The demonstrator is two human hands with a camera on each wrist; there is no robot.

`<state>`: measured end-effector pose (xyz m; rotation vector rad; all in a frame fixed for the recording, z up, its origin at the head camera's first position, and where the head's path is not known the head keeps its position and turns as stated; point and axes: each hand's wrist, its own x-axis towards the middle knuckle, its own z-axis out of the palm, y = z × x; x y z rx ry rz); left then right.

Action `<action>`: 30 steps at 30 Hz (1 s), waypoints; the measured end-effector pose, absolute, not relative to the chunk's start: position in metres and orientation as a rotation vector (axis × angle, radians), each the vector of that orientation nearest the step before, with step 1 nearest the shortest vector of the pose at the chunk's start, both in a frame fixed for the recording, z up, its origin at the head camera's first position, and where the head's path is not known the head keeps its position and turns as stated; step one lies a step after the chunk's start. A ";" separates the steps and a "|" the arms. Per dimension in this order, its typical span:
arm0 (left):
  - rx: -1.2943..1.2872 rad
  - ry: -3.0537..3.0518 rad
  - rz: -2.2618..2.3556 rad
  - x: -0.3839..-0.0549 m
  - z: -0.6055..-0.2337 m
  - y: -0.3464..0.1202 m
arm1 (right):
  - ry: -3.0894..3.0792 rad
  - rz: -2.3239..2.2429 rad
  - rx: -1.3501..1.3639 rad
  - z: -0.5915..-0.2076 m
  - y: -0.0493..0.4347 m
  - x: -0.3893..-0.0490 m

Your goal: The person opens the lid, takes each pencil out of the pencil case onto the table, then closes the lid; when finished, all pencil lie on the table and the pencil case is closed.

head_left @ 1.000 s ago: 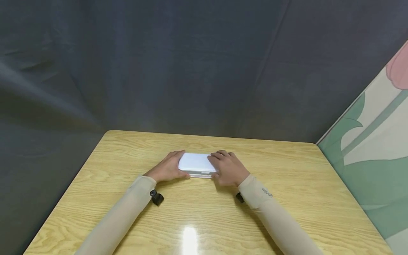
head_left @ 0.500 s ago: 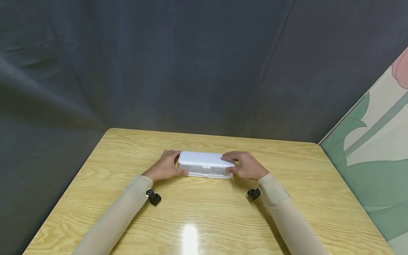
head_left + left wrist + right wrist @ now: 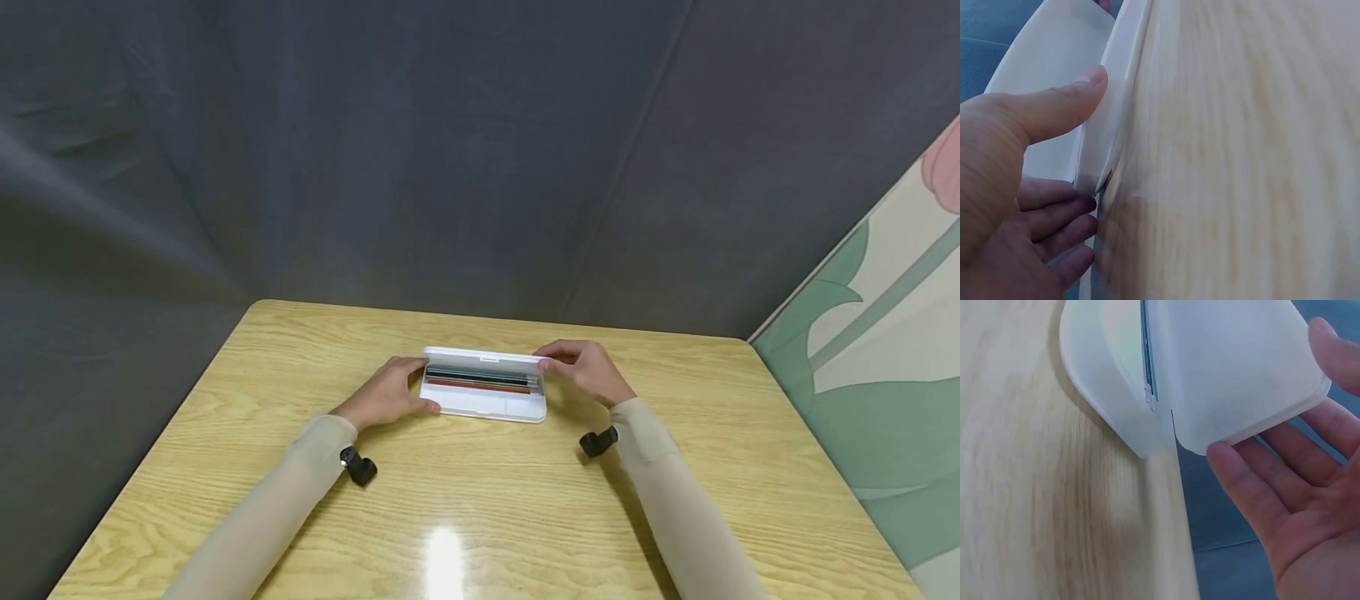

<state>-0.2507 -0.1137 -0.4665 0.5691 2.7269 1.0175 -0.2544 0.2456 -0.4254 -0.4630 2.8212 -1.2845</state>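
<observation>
A white pencil case lies on the wooden table with its lid raised along the far side. Several pens or pencils, dark and red-orange, lie lengthwise inside. My left hand holds the left end of the case, thumb at the near corner and fingers at the far one. In the left wrist view that thumb lies over the case's wall. My right hand pinches the right end of the lid. The right wrist view shows the lid's translucent inner face between thumb and fingers.
The pale wooden table reaches to a dark grey curtain behind it. A wall or panel with a floral print borders the right side. Small black wrist cameras hang under both sleeves.
My right hand has moved right along the case to the lid's end and lifted the lid, so the contents now show. My left hand has stayed at the left end.
</observation>
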 end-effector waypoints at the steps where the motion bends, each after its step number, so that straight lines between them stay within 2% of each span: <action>1: 0.564 2.725 1.023 -0.251 -0.467 -0.113 | 2.812 -1.318 -0.437 -0.427 0.247 -0.257; 17: 0.571 2.694 1.112 -0.254 -0.472 -0.113 | 2.422 -1.908 -0.236 -0.437 0.250 -0.281; 22: 0.557 2.682 1.101 -0.253 -0.471 -0.114 | 2.352 -2.001 -0.201 -0.443 0.250 -0.286; 30: 0.548 2.666 1.116 -0.253 -0.471 -0.114 | 2.342 -2.014 0.010 -0.449 0.248 -0.298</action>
